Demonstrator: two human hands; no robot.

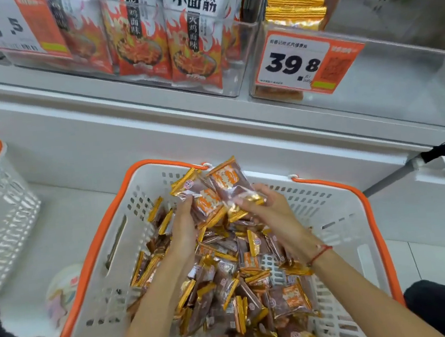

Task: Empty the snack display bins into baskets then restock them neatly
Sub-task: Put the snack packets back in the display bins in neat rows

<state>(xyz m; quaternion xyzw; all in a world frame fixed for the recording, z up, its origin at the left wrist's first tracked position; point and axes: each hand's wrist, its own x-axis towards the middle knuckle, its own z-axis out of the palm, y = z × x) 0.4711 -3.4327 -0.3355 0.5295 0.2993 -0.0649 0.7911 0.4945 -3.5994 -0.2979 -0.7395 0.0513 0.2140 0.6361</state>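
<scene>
Both hands, left hand (184, 224) and right hand (268, 207), grasp a few packets (218, 189) above the basket (105, 235)'s far side. Light, probably slippery foil; hold them across their flat middles.

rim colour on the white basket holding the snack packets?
Orange rim on the white slotted plastic basket; head view, the only one.

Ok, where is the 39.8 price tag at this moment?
In the head view, the 39.8 price tag hangs at upper right on a clear bin, right of the flame-print snack bags.
</scene>
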